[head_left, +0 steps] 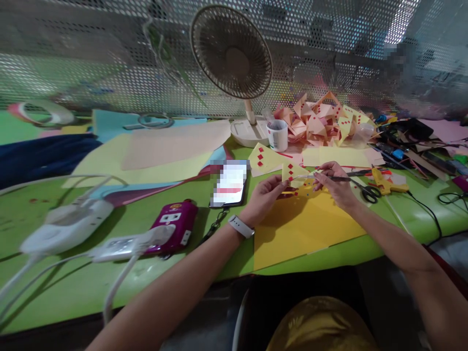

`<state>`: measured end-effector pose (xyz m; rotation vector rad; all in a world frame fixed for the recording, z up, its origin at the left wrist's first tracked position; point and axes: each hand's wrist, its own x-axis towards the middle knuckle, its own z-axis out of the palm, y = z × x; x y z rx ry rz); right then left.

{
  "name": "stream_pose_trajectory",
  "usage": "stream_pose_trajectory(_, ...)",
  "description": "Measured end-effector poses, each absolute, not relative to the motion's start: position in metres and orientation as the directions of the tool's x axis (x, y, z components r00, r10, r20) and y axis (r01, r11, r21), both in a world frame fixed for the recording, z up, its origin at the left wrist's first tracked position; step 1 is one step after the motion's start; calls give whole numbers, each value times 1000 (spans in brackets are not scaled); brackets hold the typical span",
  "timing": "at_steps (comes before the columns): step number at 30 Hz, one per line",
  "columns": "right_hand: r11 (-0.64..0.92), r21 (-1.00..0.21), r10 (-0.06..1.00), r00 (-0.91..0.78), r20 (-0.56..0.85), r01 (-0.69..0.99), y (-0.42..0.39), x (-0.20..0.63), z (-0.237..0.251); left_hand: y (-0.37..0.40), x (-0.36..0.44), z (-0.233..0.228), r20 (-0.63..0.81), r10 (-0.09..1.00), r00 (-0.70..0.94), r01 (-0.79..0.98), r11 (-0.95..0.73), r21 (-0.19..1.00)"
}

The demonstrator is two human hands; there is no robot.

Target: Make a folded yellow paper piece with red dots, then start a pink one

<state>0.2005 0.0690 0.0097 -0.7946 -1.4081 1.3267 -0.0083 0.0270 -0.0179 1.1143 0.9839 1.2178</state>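
My left hand (268, 194), with a pale watch band at the wrist, pinches a small pale yellow paper piece (298, 170) that bears a column of red diamonds. My right hand (336, 187) is closed round slim metal tweezers (329, 177), whose thin tip reaches left over the paper piece near its lowest diamond. Both hands are above a deep yellow sheet (292, 234). Small loose red bits lie on that sheet below the paper piece. Just behind the hands lies another yellow paper piece (268, 160) with red diamonds.
A fan (234, 53) stands at the back, beside a white cup (278, 135) and a heap of folded pink papers (314, 119). Black scissors (370, 194) and a yellow glue gun (387, 184) lie right. Left are a phone (230, 184), purple adapter (179, 224) and white power strip (68, 226).
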Motion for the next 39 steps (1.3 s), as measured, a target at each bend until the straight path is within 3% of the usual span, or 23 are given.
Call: stream_pose_trajectory(39,248,-963,914,-304,268,-106,66,202,7,26,-6,-14,10,997,79,-150,2,989)
